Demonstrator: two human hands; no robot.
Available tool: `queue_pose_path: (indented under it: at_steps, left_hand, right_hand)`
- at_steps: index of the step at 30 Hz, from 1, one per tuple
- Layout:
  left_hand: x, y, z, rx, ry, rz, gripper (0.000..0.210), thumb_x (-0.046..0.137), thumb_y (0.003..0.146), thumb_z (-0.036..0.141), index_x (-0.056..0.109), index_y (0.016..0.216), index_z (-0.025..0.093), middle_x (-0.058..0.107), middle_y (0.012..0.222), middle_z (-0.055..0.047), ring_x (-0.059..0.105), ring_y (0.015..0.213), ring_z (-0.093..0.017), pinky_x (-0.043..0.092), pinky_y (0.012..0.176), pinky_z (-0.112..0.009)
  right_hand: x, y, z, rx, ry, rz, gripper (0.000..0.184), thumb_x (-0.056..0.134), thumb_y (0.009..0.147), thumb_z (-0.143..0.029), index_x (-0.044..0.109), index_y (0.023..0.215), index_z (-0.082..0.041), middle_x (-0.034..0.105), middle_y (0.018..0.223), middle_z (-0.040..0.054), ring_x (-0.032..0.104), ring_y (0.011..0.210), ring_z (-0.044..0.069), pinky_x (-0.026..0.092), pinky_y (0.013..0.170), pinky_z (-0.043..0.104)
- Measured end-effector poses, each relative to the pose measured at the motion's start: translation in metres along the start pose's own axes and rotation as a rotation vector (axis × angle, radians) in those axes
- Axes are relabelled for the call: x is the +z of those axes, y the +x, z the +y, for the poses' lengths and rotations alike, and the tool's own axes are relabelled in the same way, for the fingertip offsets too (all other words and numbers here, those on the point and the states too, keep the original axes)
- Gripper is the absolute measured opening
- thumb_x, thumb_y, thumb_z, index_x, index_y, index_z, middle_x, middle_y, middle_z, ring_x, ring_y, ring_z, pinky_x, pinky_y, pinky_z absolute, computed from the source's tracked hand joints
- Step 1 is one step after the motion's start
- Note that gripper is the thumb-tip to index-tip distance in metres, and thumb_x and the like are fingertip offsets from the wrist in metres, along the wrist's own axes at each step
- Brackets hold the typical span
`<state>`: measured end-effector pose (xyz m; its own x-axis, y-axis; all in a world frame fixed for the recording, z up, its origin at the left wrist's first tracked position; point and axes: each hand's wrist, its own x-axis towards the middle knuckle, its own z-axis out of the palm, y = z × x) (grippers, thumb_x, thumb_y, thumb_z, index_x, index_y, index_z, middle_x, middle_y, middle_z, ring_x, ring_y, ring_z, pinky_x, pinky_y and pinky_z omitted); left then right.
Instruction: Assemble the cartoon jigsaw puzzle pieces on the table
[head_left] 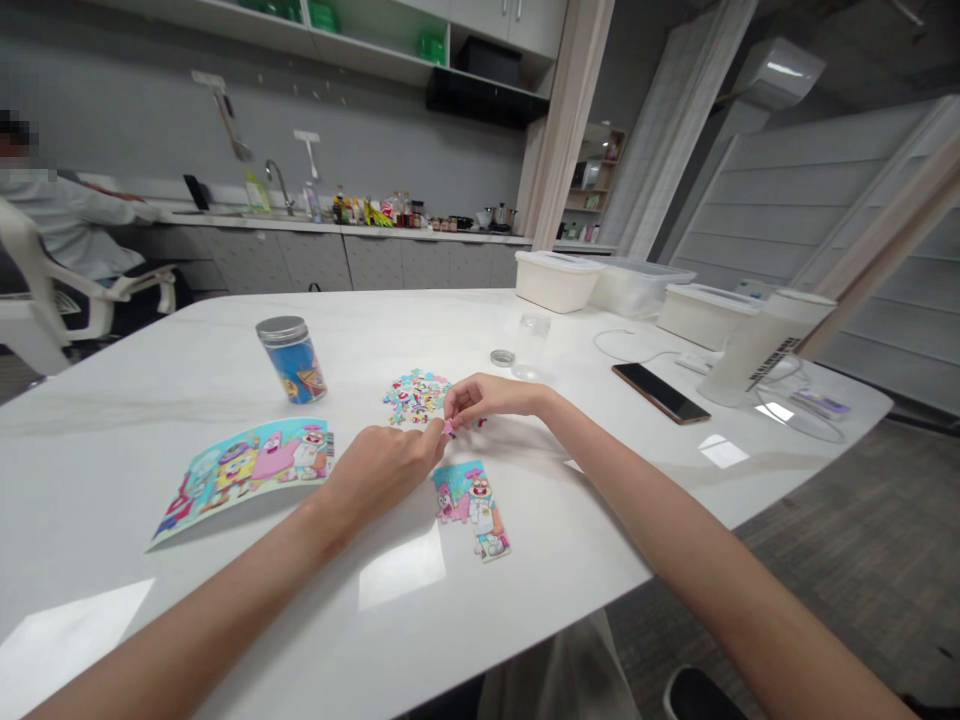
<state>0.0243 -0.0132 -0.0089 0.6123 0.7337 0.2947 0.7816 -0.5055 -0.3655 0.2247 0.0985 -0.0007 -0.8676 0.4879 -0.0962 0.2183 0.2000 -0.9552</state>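
Note:
My left hand and my right hand meet over the table, fingertips pinched together. Between them is a small pink jigsaw piece, partly covered by the fingers. Just behind lies a heap of loose jigsaw pieces, some hidden by my right hand. Nearer to me, a partly joined jigsaw lies flat, showing a pink figure and a character in white. To the left of my left hand rests a curved picture sheet with cartoon characters.
A blue printed canister with a metal lid stands at left. Behind my right hand are a clear jar and a metal lid. A phone, a white tumbler, cables and storage boxes occupy the right. A person sits far left.

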Motion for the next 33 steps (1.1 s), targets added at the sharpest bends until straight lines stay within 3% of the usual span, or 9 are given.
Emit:
queue_pose_path:
  at_steps: [7, 21, 33]
  left_hand:
    - [-0.0009, 0.0, -0.0004, 0.013, 0.0, -0.001, 0.028, 0.039, 0.098, 0.02, 0.066, 0.095, 0.011, 0.063, 0.054, -0.008, 0.061, 0.047, -0.021, 0.024, 0.041, -0.028]
    - [0.0021, -0.0014, -0.0013, 0.013, -0.069, -0.031, 0.024, 0.041, 0.097, 0.019, 0.064, 0.096, 0.012, 0.062, 0.055, -0.006, 0.058, 0.046, -0.019, 0.033, 0.043, -0.027]
    - [-0.0057, -0.0006, -0.0021, 0.044, -0.068, -0.072, 0.029, 0.041, 0.086, -0.003, 0.063, 0.095, 0.012, 0.063, 0.057, -0.004, 0.061, 0.047, -0.018, 0.036, 0.043, -0.025]
  right_hand:
    - [0.0004, -0.0012, -0.0008, 0.031, -0.038, -0.011, 0.019, 0.077, 0.076, -0.029, 0.065, 0.085, -0.017, 0.067, 0.077, -0.0014, 0.057, 0.067, 0.008, 0.037, 0.059, 0.023]
    - [-0.0003, -0.0019, -0.0009, 0.028, -0.055, -0.028, 0.019, 0.077, 0.076, -0.031, 0.066, 0.084, -0.017, 0.067, 0.079, -0.001, 0.056, 0.067, 0.008, 0.038, 0.058, 0.022]
    - [0.0005, -0.0024, -0.0041, 0.042, -0.038, -0.044, 0.015, 0.075, 0.077, -0.026, 0.065, 0.08, -0.016, 0.066, 0.076, -0.0018, 0.054, 0.064, 0.007, 0.036, 0.058, 0.022]
